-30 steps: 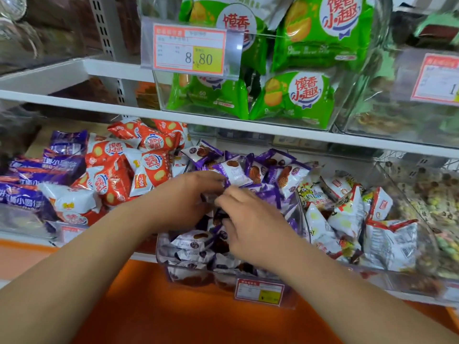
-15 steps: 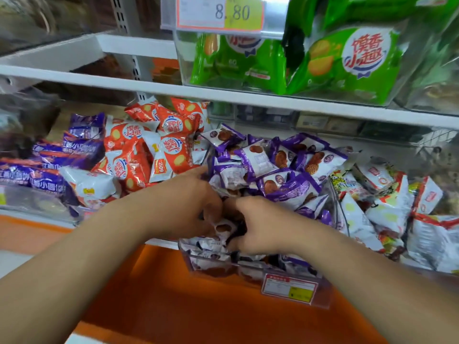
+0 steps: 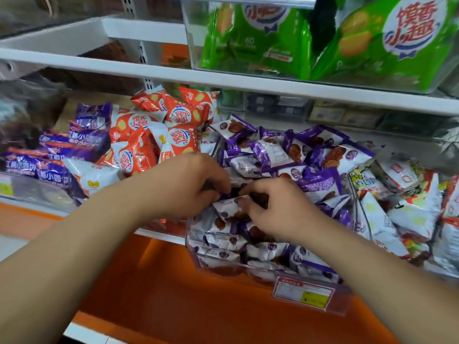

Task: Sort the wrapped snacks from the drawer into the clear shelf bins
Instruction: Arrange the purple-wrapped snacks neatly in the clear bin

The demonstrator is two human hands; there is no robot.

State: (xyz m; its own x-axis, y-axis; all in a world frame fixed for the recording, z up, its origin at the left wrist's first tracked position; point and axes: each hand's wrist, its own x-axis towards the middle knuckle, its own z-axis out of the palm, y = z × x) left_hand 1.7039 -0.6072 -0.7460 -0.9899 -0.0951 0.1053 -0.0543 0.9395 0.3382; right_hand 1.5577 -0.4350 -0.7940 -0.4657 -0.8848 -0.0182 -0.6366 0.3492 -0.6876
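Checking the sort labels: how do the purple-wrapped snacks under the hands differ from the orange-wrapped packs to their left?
The purple-wrapped snacks picture brown cookies; the orange-wrapped packs picture yellow biscuits beside a round blue-rimmed logo. The left hand and right hand grip purple-wrapped snacks in a clear bin; the orange-wrapped packs lie untouched. Both are sealed pillow packs heaped loosely on the lower shelf.
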